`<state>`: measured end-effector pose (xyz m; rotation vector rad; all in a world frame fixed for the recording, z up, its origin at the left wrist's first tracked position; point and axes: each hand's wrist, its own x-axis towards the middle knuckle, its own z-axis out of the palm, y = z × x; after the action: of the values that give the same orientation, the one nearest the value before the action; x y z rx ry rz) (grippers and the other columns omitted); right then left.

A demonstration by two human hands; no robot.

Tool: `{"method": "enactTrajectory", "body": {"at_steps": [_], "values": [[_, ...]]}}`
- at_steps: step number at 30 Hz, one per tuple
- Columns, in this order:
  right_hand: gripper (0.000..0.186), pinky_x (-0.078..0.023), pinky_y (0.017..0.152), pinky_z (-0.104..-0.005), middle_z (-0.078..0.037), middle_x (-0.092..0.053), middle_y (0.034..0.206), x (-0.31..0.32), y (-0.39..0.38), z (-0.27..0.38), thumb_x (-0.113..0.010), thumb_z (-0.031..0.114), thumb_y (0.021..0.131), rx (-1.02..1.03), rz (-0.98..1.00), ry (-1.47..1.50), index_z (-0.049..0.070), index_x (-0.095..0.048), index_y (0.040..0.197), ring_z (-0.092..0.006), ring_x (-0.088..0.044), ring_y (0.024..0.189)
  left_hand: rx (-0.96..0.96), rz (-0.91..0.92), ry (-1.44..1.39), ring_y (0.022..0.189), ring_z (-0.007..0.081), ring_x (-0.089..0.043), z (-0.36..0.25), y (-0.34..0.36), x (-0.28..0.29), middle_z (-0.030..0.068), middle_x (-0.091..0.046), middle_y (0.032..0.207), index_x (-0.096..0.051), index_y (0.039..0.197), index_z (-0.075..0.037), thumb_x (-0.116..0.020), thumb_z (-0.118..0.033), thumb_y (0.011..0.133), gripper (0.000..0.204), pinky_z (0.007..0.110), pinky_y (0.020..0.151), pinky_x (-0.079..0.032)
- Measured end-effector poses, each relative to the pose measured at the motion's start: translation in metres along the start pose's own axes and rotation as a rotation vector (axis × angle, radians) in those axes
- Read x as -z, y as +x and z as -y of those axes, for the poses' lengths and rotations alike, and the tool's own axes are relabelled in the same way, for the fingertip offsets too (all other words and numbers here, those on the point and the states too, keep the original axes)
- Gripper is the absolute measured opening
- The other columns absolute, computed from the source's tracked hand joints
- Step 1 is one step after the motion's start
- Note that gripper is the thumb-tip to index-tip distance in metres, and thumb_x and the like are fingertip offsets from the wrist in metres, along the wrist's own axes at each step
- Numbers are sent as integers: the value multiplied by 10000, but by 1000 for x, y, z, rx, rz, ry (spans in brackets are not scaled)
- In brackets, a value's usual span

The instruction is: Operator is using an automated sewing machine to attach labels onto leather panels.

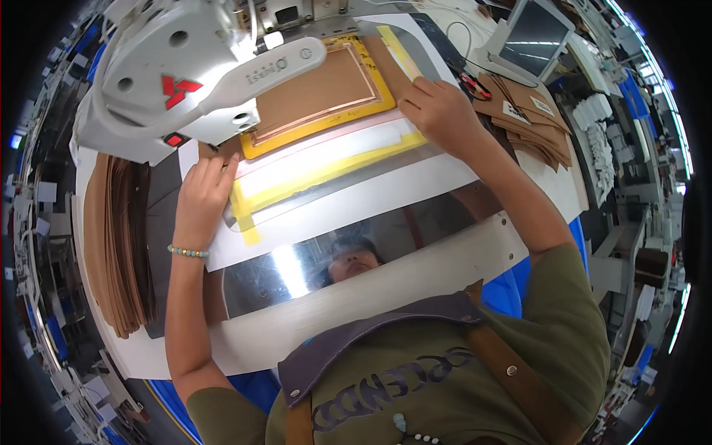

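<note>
A brown sheet panel (pixel 306 104) lies under a yellow clamp frame (pixel 324 130) with a rectangular opening, beneath the head of a white sewing machine (pixel 159 74). My left hand (pixel 205 196), a beaded bracelet at its wrist, has its fingers closed at the panel's left edge. At the panel's right edge, my right hand (pixel 437 115) is closed with bent fingers, close to a strip of yellow tape (pixel 399 52). Both hands partly cover the edges they grip. In front of the frame lies a flat template (pixel 326 167) edged with yellow tape, on a white sheet (pixel 297 226).
A stack of brown panels (pixel 117 245) stands at the left. More brown pieces (pixel 530 122) with white labels lie at the right, near red-handled snips (pixel 475 87) and a screen (pixel 530 41). A shiny metal plate (pixel 393 252) spans the table's near side. A lamp arm (pixel 259 74) overhangs the frame.
</note>
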<state>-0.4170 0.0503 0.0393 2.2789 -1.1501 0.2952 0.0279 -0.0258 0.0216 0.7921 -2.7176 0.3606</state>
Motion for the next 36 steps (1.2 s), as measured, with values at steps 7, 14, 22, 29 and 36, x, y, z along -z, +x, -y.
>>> {"method": "enactTrajectory", "body": {"at_steps": [7,14,22,29,36], "values": [[185,-550,867,-376,-45,-694,1076,-2,-30,10,-725,141,894,-216,76,172,49,-722,1054,-233,-660,1078,167,63,-12,1365,306,-572,-19,-10,4,116,-642,1456,-669,1427,-43,-677,-129,966,469,468,1115,-436],[490,-390,1177,-466,-138,-641,1467,5,-45,25,-628,397,1073,-375,126,181,1,-684,1356,-300,-511,1436,350,138,-213,1595,352,-361,-33,-22,-4,91,-478,1693,-553,1574,-60,-619,-201,1059,538,494,1280,-291],[477,-385,1189,-485,-160,-608,1513,-1,-49,20,-622,398,1084,-453,92,305,12,-707,1350,-307,-469,1480,359,83,-207,1598,367,-356,-29,-27,0,115,-476,1692,-560,1575,-67,-575,-234,1098,505,497,1296,-276],[453,-370,1210,-492,-153,-577,1563,0,-50,22,-629,389,1082,-424,150,241,83,-699,1408,-327,-451,1508,372,68,-187,1577,389,-381,-30,-28,1,147,-541,1629,-662,1482,-93,-614,-238,1085,425,514,1274,-309],[432,-359,1221,-488,-153,-570,1576,2,-47,18,-621,328,1078,-432,111,275,78,-699,1421,-332,-450,1518,391,-169,-243,1466,395,-520,-23,-29,7,163,-601,1550,-670,1469,-84,-700,-175,1015,464,498,1194,-424]]}}
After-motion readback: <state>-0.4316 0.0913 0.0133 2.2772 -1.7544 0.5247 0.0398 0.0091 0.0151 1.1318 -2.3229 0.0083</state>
